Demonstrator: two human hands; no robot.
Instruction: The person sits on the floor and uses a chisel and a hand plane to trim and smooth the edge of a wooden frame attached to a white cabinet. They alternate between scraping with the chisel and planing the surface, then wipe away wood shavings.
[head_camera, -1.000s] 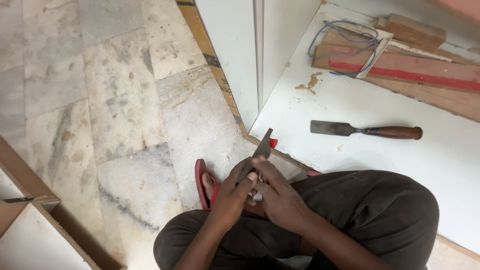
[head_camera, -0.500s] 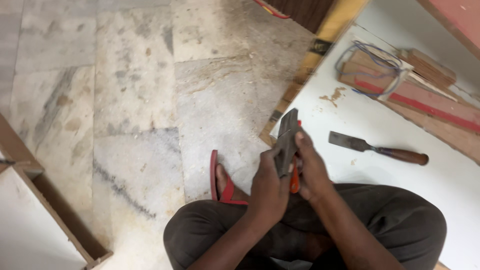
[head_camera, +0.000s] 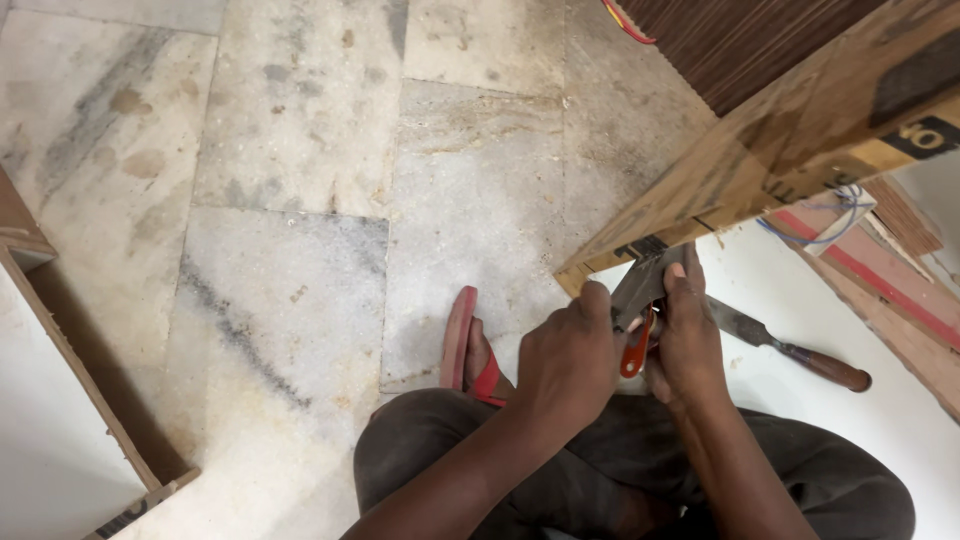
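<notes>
We see a grey metal tool (head_camera: 640, 285) with an orange-red handle, perhaps pliers. At three o'clock lies a brown-handled chisel (head_camera: 790, 350) on a white board (head_camera: 900, 420); at nine, a red sandal (head_camera: 465, 345) on grey-veined marble floor (head_camera: 300, 200).

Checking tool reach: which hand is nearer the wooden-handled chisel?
Right. The right hand sits just beside the chisel, close to its blade; the left hand is on the far side of the gripped metal tool.

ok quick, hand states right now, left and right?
Left hand: closed around the metal tool with the orange grip.
Right hand: closed on the same tool, fingers along its upper metal part.
</notes>
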